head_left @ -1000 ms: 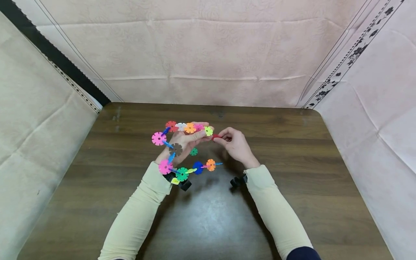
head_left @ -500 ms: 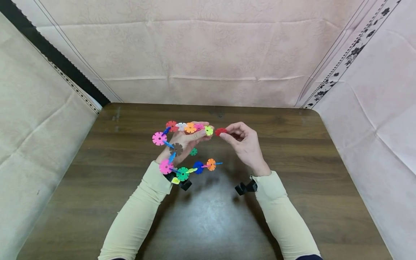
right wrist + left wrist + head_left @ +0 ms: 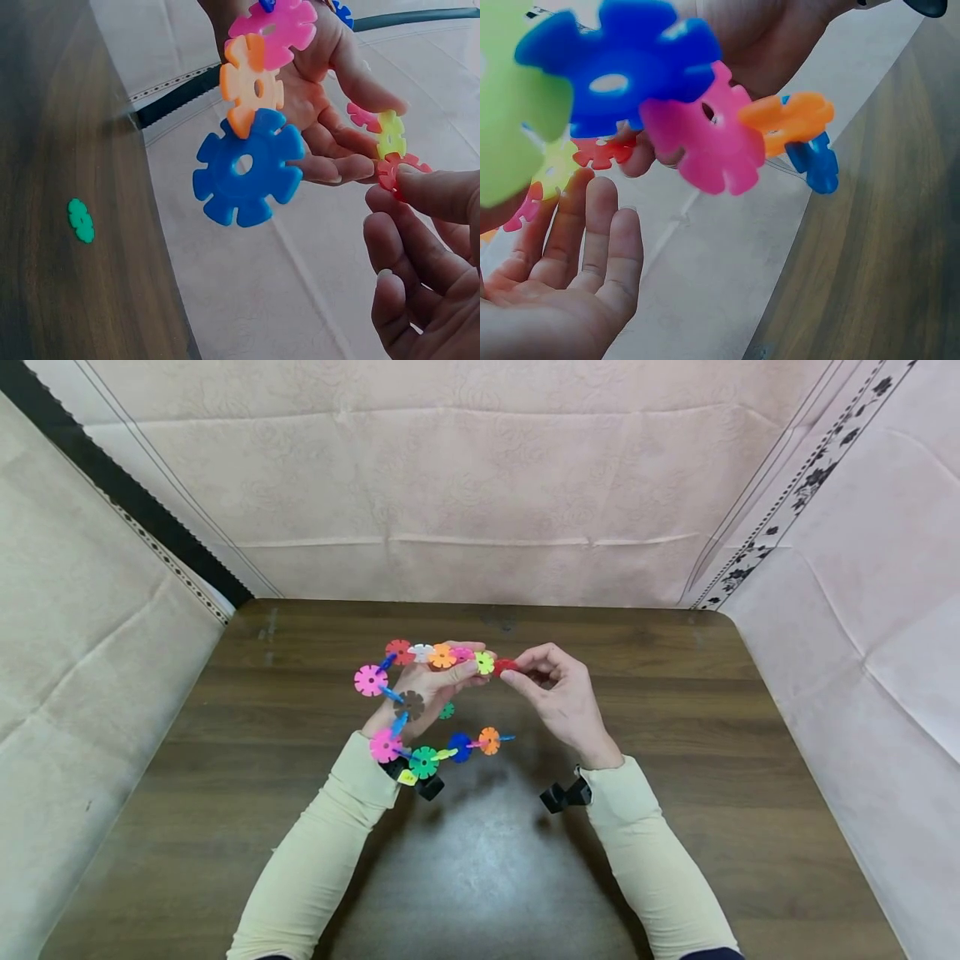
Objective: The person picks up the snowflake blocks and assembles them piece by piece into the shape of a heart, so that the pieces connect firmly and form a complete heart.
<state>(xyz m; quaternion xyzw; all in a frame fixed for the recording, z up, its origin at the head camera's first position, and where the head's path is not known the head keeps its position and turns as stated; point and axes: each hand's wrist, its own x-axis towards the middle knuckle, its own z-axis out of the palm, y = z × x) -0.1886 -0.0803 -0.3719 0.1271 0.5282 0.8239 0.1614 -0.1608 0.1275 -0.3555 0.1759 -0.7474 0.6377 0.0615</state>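
Observation:
A curved chain of interlocked, notched plastic snowflake discs (image 3: 371, 680) in many colours hangs around my left hand (image 3: 432, 688). That hand pinches the chain's upper end, thumb over the row beside the yellow-green disc (image 3: 484, 662). Between thumb and fingertips, my right hand (image 3: 564, 695) pinches a red disc (image 3: 504, 667). In the right wrist view the red disc (image 3: 393, 177) sits right at the edge of the yellow-green disc (image 3: 391, 135). The chain's other end, an orange disc (image 3: 489, 741) followed by a blue disc (image 3: 255, 184), stretches free below the hands.
One loose green disc (image 3: 447, 711) lies on the brown wooden table (image 3: 480, 852), under the hands. Pale patterned cloth (image 3: 480, 485) walls the table at the back and both sides. Black cameras (image 3: 566, 795) are strapped to the wrists.
My right hand drew back to the right with the red disc, showing its face, then brought it leftward against the yellow-green disc, now tilted. The left hand and chain have barely moved.

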